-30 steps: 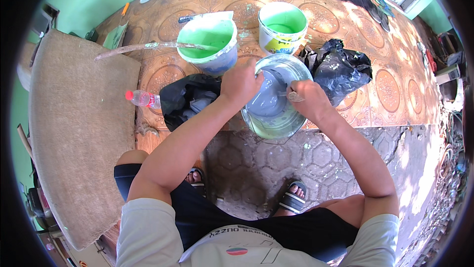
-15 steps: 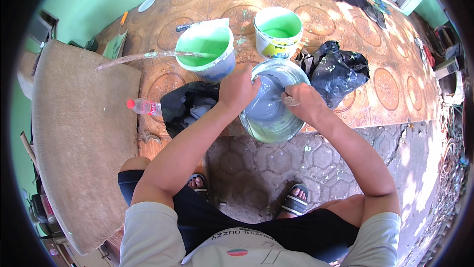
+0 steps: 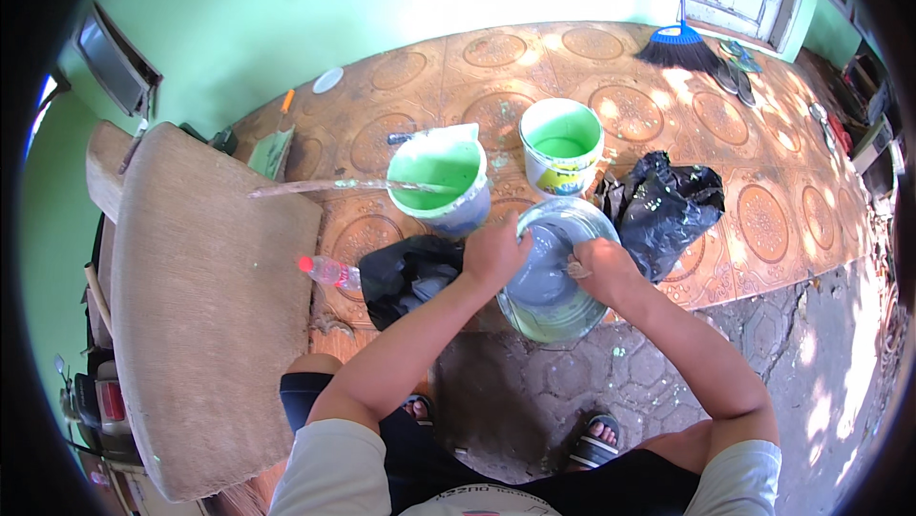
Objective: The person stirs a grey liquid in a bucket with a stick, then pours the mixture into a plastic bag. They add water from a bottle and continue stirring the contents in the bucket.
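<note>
A round see-through bucket (image 3: pixel 549 319), smeared with pale green and grey inside, is tilted with its mouth toward me at the tiled edge. Gripping its left rim is my left hand (image 3: pixel 494 254), fingers closed over it. My right hand (image 3: pixel 605 270) is a fist at the right side of the mouth. A small pale end shows under that fist, but what it holds is mostly hidden. Just behind stand a white pail (image 3: pixel 553 178) of green paint and, farther left, a larger bucket (image 3: pixel 464 210) of green paint with a wooden stick (image 3: pixel 324 188) across it.
Black plastic bags lie on both sides, one left (image 3: pixel 386 277) and one right (image 3: pixel 682 215). A red-capped bottle (image 3: pixel 332 273) lies beside a brown padded panel (image 3: pixel 215 325). A blue broom (image 3: pixel 677 43) stands by the door. The tiled floor drops to grey paving (image 3: pixel 763 325).
The view has tilted up, showing more of the wall, so everything sits lower and further right in the picture. Both hands stay at the bucket; the right fist has shifted little.
</note>
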